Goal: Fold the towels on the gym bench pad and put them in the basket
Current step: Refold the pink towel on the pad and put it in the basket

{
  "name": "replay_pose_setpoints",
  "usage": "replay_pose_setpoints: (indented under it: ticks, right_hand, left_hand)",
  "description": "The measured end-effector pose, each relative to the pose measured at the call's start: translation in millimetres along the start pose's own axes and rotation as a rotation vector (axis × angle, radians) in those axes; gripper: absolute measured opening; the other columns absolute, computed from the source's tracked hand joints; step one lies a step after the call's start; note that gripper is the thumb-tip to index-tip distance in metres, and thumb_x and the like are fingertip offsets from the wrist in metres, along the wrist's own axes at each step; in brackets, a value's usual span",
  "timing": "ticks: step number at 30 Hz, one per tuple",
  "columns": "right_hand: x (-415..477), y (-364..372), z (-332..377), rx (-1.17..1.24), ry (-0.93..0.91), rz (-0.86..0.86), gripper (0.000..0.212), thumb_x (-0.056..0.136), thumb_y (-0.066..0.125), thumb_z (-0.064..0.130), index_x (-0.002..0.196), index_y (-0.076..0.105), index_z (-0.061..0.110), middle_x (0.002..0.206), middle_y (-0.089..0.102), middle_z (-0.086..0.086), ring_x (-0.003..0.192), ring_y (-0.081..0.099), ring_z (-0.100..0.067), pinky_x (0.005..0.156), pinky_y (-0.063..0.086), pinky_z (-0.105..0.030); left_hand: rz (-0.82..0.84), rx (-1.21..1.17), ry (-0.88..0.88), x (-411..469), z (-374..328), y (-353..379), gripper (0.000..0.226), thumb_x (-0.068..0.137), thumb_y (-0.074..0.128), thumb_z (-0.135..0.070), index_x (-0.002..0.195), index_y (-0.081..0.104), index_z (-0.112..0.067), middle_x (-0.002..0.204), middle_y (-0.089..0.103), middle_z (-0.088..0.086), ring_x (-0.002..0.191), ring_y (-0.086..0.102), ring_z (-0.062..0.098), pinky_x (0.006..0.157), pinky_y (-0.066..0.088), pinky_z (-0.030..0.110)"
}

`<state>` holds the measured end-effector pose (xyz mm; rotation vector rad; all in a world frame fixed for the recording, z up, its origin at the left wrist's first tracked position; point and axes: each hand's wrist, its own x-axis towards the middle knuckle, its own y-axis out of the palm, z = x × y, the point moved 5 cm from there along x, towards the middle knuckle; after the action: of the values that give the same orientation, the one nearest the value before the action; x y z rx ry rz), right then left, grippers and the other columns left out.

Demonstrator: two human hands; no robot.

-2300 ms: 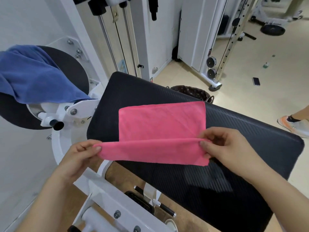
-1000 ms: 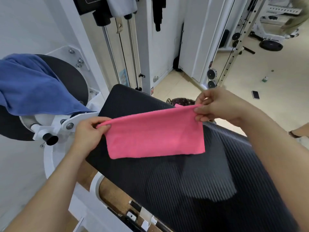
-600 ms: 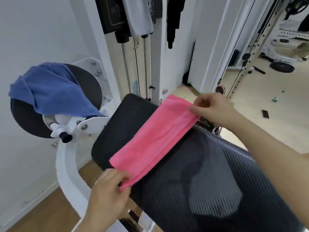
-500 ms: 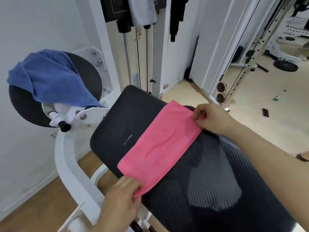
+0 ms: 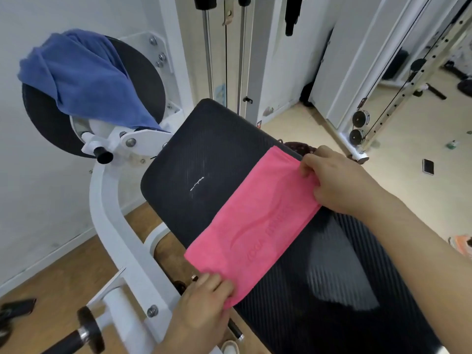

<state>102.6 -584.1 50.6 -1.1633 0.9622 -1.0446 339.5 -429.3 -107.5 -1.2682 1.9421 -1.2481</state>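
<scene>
Draped over a black disc (image 5: 143,80) at upper left, a blue towel (image 5: 84,80) awaited folding. At bottom centre the left hand (image 5: 204,300) pinched the near end of the folded pink towel (image 5: 255,226), apparently pulling it taut and flat on the bench pad (image 5: 204,154). Its far end, beside the half-hidden basket (image 5: 301,146), was clamped in the right hand (image 5: 337,182).

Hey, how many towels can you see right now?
2. A pink towel lies on the pad. A blue towel hangs over the black disc at left. More may be hidden in the basket beyond the pad.
</scene>
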Motion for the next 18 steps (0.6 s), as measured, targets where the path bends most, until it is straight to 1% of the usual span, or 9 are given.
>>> replay_pose_setpoints:
  ticks: [2, 4, 6, 7, 9, 10, 12, 14, 18]
  right_hand:
    - [1.5, -2.9, 9.7, -0.141, -0.013, -0.084, 0.032, 0.075, 0.049, 0.008, 0.104, 0.058, 0.020, 0.109, 0.053, -0.001, 0.101, 0.049, -0.025, 0.084, 0.047, -0.044]
    - [6.6, -2.3, 31.7, -0.128, -0.098, -0.207, 0.030, 0.076, 0.049, 0.006, 0.102, 0.063, 0.013, 0.109, 0.059, -0.006, 0.101, 0.051, -0.029, 0.082, 0.048, -0.044]
    - [13.7, 10.3, 62.3, -0.021, -0.255, -0.202, 0.033, 0.079, 0.049, 0.001, 0.105, 0.066, 0.009, 0.112, 0.061, -0.008, 0.101, 0.055, -0.031, 0.083, 0.049, -0.044]
    - [17.9, 21.4, 75.6, -0.002, -0.326, -0.162, 0.036, 0.081, 0.049, 0.000, 0.111, 0.066, 0.011, 0.116, 0.061, -0.007, 0.102, 0.055, -0.031, 0.085, 0.049, -0.044]
    - [27.7, 36.9, 88.2, -0.058, -0.379, -0.113, 0.040, 0.089, 0.046, 0.001, 0.123, 0.060, 0.015, 0.125, 0.057, -0.004, 0.107, 0.051, -0.028, 0.086, 0.048, -0.041]
    - [34.6, 39.2, 87.3, -0.102, -0.369, -0.110, 0.041, 0.091, 0.044, 0.003, 0.127, 0.057, 0.017, 0.128, 0.054, -0.003, 0.110, 0.047, -0.027, 0.083, 0.048, -0.038]
    - [47.6, 37.3, 79.4, -0.197, -0.328, -0.097, 0.041, 0.093, 0.041, 0.006, 0.129, 0.054, 0.019, 0.127, 0.051, -0.002, 0.115, 0.041, -0.025, 0.074, 0.045, -0.033]
    - [58.8, 31.6, 71.9, -0.278, -0.298, -0.080, 0.036, 0.093, 0.043, 0.008, 0.122, 0.058, 0.021, 0.118, 0.051, 0.000, 0.112, 0.040, -0.023, 0.069, 0.047, -0.034]
    - [74.5, 17.9, 65.1, -0.292, -0.214, -0.001, 0.014, 0.091, 0.055, 0.013, 0.096, 0.065, 0.021, 0.097, 0.052, 0.002, 0.100, 0.044, -0.021, 0.066, 0.048, -0.036]
  left_hand:
    - [0.014, 0.005, 0.028, -3.4, -3.4, -3.8, 0.016, 0.066, 0.055, -0.042, 0.079, 0.047, -0.036, 0.083, 0.043, -0.020, 0.081, 0.039, -0.001, 0.052, 0.037, 0.014]
    - [-0.054, -0.025, 0.018, -3.6, -2.6, -19.0, 0.015, 0.075, 0.057, -0.049, 0.085, 0.058, -0.038, 0.090, 0.049, -0.025, 0.089, 0.042, -0.005, 0.063, 0.038, 0.009]
    - [-0.210, -0.115, -0.083, 0.4, 6.8, -39.1, 0.017, 0.090, 0.051, -0.041, 0.098, 0.065, -0.035, 0.102, 0.055, -0.022, 0.098, 0.046, -0.004, 0.078, 0.039, 0.010]
    - [-0.277, -0.174, -0.198, 3.8, 17.4, -47.8, 0.020, 0.095, 0.047, -0.036, 0.105, 0.065, -0.033, 0.106, 0.056, -0.020, 0.101, 0.048, -0.003, 0.082, 0.039, 0.012]
    - [-0.338, -0.274, -0.450, 9.3, 43.7, -51.9, 0.022, 0.098, 0.047, -0.034, 0.113, 0.062, -0.032, 0.108, 0.057, -0.020, 0.102, 0.052, -0.001, 0.081, 0.041, 0.012]
    - [-0.324, -0.327, -0.542, 11.3, 55.2, -48.8, 0.020, 0.097, 0.049, -0.035, 0.114, 0.061, -0.031, 0.107, 0.059, -0.020, 0.099, 0.055, -0.002, 0.079, 0.043, 0.011]
    - [-0.279, -0.470, -0.651, 12.3, 69.8, -38.7, 0.018, 0.094, 0.057, -0.035, 0.110, 0.061, -0.030, 0.099, 0.063, -0.018, 0.091, 0.059, -0.003, 0.073, 0.049, 0.014]
    - [-0.271, -0.591, -0.708, 10.0, 77.1, -32.6, 0.012, 0.090, 0.065, -0.030, 0.102, 0.064, -0.031, 0.088, 0.066, -0.013, 0.086, 0.062, 0.001, 0.069, 0.049, 0.016]
    - [-0.249, -0.709, -0.746, 3.0, 84.5, -26.9, 0.010, 0.087, 0.071, -0.019, 0.090, 0.071, -0.029, 0.082, 0.072, -0.011, 0.082, 0.067, 0.007, 0.074, 0.052, 0.022]
